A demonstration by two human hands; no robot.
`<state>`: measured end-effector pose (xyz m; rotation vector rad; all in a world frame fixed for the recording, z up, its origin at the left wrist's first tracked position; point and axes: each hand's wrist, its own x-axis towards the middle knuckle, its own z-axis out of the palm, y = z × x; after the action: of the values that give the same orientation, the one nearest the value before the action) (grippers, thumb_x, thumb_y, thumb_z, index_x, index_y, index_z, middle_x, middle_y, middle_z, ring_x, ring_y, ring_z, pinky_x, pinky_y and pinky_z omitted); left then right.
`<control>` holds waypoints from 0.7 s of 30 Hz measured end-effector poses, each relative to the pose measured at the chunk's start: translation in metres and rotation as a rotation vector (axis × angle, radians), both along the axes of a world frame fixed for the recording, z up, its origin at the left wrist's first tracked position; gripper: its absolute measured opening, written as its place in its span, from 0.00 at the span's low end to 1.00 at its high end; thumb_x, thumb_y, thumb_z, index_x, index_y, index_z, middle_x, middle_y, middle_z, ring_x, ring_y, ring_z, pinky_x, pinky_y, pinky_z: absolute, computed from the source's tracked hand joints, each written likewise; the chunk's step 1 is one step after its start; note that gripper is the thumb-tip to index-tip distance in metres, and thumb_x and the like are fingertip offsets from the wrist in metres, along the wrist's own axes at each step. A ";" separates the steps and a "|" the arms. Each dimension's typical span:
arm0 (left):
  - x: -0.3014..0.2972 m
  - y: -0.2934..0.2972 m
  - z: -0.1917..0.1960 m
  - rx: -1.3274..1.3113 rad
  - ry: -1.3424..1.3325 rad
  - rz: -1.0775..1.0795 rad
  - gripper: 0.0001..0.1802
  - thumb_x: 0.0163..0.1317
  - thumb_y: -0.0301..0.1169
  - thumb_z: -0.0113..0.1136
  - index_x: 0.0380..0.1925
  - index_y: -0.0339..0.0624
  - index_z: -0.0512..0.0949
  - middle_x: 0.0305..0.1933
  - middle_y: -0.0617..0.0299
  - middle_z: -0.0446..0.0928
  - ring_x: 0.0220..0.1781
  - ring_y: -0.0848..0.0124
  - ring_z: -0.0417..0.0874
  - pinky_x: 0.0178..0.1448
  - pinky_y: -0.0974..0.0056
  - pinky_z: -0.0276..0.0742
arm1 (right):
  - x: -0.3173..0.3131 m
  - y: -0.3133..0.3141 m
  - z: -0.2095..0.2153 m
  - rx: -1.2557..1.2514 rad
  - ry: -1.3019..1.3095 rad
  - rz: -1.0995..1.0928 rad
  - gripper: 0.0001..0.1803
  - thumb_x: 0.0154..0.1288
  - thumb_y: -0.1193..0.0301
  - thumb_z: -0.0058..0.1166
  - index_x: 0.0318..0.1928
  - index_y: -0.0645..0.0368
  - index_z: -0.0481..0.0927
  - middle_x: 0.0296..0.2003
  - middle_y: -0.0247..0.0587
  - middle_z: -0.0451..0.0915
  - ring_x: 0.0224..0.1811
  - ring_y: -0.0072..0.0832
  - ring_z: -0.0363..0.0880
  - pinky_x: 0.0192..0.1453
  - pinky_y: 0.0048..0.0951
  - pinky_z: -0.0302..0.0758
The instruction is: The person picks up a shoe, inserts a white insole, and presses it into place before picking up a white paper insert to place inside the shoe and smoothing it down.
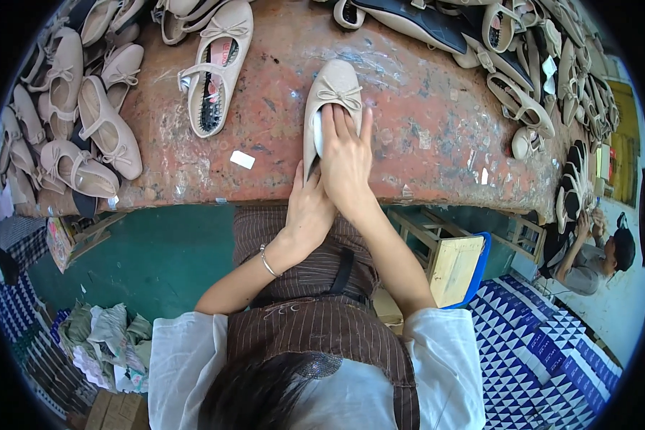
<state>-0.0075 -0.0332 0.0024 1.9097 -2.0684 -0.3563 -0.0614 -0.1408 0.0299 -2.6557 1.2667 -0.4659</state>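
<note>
A beige flat shoe (334, 77) with a bow on its toe lies on the table in front of me, toe pointing away. My right hand (347, 159) has its fingers inside the shoe's opening, under the bow, with one digit along the outer right side. A white lining or insole (318, 135) shows at the left of these fingers. At the heel end, my left hand (308, 208) grips the shoe, its fingers partly hidden by the heel and my right hand. Left of them lies another beige shoe (226, 61), strapped, with a dark, patterned inside.
Beige shoes (107, 125) pile up at the left; more shoes (519, 100) crowd the right. A white tag (242, 159) lies on the worn red table (279, 93). A wooden stool (453, 269) stands below the edge. Another person (588, 258) sits at the far right.
</note>
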 end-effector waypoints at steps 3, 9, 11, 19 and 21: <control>-0.004 -0.001 0.004 -0.061 0.060 0.044 0.23 0.57 0.32 0.58 0.53 0.35 0.79 0.56 0.52 0.78 0.65 0.57 0.73 0.76 0.43 0.56 | 0.007 -0.022 0.005 0.173 0.148 0.006 0.20 0.58 0.79 0.47 0.53 0.69 0.74 0.42 0.53 0.77 0.49 0.44 0.79 0.76 0.53 0.56; -0.004 -0.004 0.001 -0.148 0.101 0.092 0.22 0.57 0.31 0.59 0.53 0.36 0.78 0.54 0.52 0.78 0.65 0.56 0.72 0.72 0.44 0.62 | -0.013 0.017 -0.013 -0.111 0.060 0.029 0.25 0.57 0.78 0.49 0.56 0.76 0.73 0.52 0.62 0.79 0.60 0.48 0.77 0.77 0.57 0.52; 0.001 -0.001 0.005 -0.073 0.088 0.053 0.22 0.57 0.31 0.60 0.53 0.36 0.78 0.53 0.52 0.79 0.65 0.56 0.73 0.69 0.45 0.67 | 0.009 -0.007 -0.001 -0.082 0.062 -0.042 0.13 0.58 0.78 0.49 0.43 0.71 0.78 0.42 0.57 0.81 0.48 0.46 0.82 0.77 0.54 0.53; -0.002 0.000 -0.005 -0.047 0.113 0.071 0.28 0.61 0.38 0.56 0.61 0.39 0.74 0.62 0.51 0.74 0.70 0.55 0.68 0.77 0.41 0.53 | -0.010 0.025 0.003 0.025 0.060 0.045 0.30 0.56 0.80 0.45 0.61 0.82 0.67 0.60 0.71 0.71 0.67 0.57 0.68 0.77 0.57 0.51; -0.005 -0.009 0.012 0.112 0.001 -0.005 0.28 0.62 0.35 0.55 0.64 0.42 0.72 0.62 0.55 0.75 0.70 0.59 0.68 0.78 0.42 0.53 | -0.003 -0.004 0.016 0.073 0.116 -0.010 0.29 0.57 0.78 0.46 0.61 0.79 0.70 0.60 0.66 0.71 0.69 0.51 0.66 0.78 0.55 0.49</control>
<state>-0.0126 -0.0419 0.0141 1.9669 -2.0938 -0.4832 -0.0646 -0.1449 0.0459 -2.6502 1.3030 -0.2643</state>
